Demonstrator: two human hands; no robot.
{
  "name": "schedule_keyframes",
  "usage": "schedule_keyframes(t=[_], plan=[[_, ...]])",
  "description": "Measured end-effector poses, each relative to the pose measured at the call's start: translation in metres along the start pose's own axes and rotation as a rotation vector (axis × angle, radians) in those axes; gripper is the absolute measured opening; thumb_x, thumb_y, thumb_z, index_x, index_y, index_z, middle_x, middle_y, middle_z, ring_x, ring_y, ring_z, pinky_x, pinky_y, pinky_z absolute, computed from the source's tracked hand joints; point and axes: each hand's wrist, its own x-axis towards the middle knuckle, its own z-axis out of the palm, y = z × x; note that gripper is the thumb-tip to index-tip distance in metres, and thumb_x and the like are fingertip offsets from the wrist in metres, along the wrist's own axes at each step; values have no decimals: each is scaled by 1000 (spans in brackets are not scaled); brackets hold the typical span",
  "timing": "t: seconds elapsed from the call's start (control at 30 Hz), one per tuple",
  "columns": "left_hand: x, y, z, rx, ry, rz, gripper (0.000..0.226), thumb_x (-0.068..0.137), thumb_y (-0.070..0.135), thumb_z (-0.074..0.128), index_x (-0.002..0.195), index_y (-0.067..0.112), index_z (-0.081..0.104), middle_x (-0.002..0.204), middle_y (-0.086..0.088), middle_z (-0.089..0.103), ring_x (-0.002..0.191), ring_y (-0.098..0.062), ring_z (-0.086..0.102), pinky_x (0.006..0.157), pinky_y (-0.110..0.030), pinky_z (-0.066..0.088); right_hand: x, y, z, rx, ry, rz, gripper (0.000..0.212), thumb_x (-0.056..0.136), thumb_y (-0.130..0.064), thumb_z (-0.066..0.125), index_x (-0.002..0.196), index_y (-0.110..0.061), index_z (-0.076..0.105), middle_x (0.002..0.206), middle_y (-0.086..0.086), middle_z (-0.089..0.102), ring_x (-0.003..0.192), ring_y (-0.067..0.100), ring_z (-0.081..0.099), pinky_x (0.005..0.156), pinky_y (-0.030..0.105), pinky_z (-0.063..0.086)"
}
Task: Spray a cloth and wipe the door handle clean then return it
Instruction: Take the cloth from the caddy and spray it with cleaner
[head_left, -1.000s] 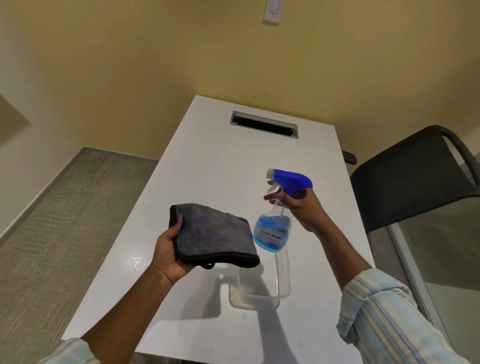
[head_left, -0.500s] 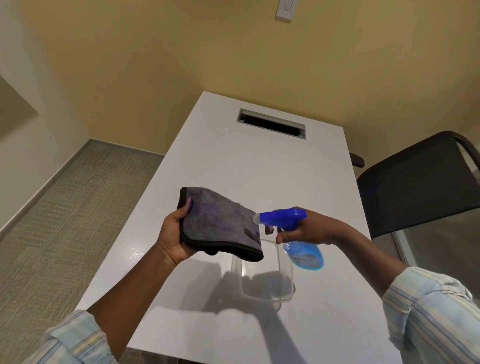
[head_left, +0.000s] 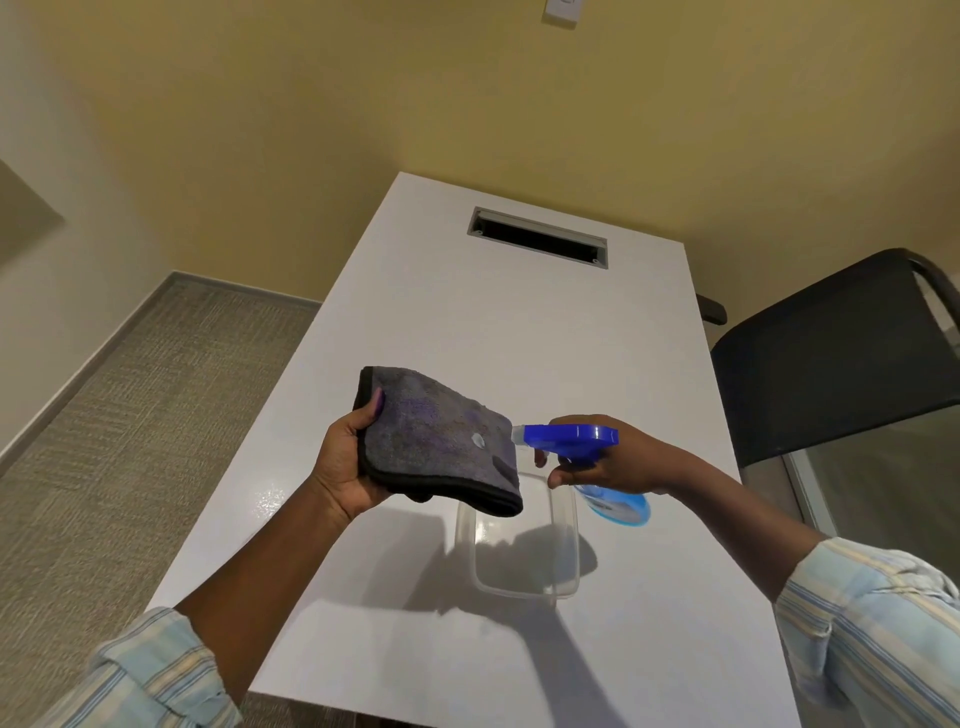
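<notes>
My left hand (head_left: 347, 462) holds a folded grey cloth (head_left: 439, 436) with a black edge flat above the white table (head_left: 519, 338). My right hand (head_left: 613, 460) grips a spray bottle (head_left: 571, 441) with a blue trigger head, tilted sideways. Its white nozzle points at the cloth's right side from a few centimetres away. A small pale wet spot shows on the cloth near the nozzle. The bottle's blue-labelled body hangs below my right hand. No door handle is in view.
A clear plastic container (head_left: 524, 551) stands on the table under the cloth and bottle. A cable slot (head_left: 537, 236) is cut into the far end of the table. A black chair (head_left: 831, 353) stands at the right, with grey carpet (head_left: 130, 415) at the left.
My right hand tipped the bottle from upright to sideways and brought the nozzle to the cloth. A wet spot has appeared on the cloth. My left hand kept the cloth nearly still.
</notes>
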Motion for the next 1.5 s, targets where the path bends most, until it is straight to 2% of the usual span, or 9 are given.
schedule_keyframes(t=[0.1, 0.27, 0.43, 0.63, 0.7, 0.83, 1.03, 1.33, 1.5], plan=[[1, -5, 2, 25, 5, 2, 40, 77, 41, 65, 110, 18, 71, 96, -14, 77, 82, -36, 75, 60, -50, 60, 2, 1, 2, -14, 63, -6, 28, 78, -46, 72, 91, -23, 64, 85, -3, 66, 72, 16, 57, 67, 20, 46], [-1, -11, 3, 38, -2, -5, 29, 77, 41, 65, 88, 20, 82, 94, -13, 78, 80, -35, 75, 59, -49, 60, 4, 8, 6, -28, 54, 1, 23, 81, -29, 77, 76, -30, 55, 71, -11, 59, 65, 7, 54, 65, 20, 46], [-4, -10, 1, 32, 22, 8, 37, 79, 39, 65, 107, 17, 73, 98, -14, 77, 83, -36, 75, 62, -50, 61, 2, 9, 0, 13, 65, 4, 24, 80, -31, 78, 96, -19, 65, 87, -12, 66, 76, 10, 58, 69, 18, 47], [-6, -11, -6, 13, 34, 19, 28, 81, 37, 64, 91, 17, 82, 99, -13, 77, 85, -34, 75, 64, -48, 61, -1, 4, -9, 189, 46, -23, 26, 82, -21, 75, 107, -25, 68, 93, -22, 69, 75, 5, 58, 70, 17, 51], [-8, -12, -7, 8, 42, 19, 28, 83, 37, 63, 90, 17, 82, 100, -13, 77, 85, -34, 75, 65, -48, 62, 1, 5, -11, 239, 71, -25, 30, 83, -18, 74, 112, -22, 69, 99, -12, 71, 79, 7, 59, 73, 22, 53], [-12, -13, -12, -10, 69, 14, 30, 88, 36, 60, 90, 16, 82, 100, -14, 77, 85, -34, 75, 63, -49, 62, 9, 17, -9, 340, 109, -57, 30, 85, -15, 72, 114, -23, 68, 115, 20, 67, 95, 34, 62, 87, 44, 54], [-20, -14, -17, -11, 92, 13, 31, 85, 35, 62, 103, 14, 75, 101, -16, 76, 84, -36, 75, 64, -50, 62, 27, 29, 9, 450, 118, -37, 28, 85, -6, 70, 111, -16, 68, 117, -1, 70, 111, 21, 64, 90, 32, 55], [-24, -20, -20, 20, 103, -11, 30, 79, 37, 63, 87, 15, 82, 96, -15, 77, 81, -34, 75, 63, -48, 62, 41, 54, 21, 509, 116, 18, 38, 86, 9, 63, 112, -18, 67, 113, -2, 71, 109, 21, 64, 88, 31, 56], [-26, -22, -21, 3, 123, -25, 35, 80, 36, 64, 107, 15, 72, 98, -16, 76, 81, -37, 74, 63, -51, 61, 45, 61, 25, 539, 117, 37, 40, 85, 8, 64, 110, -23, 68, 110, -7, 73, 107, 15, 66, 84, 26, 56]])
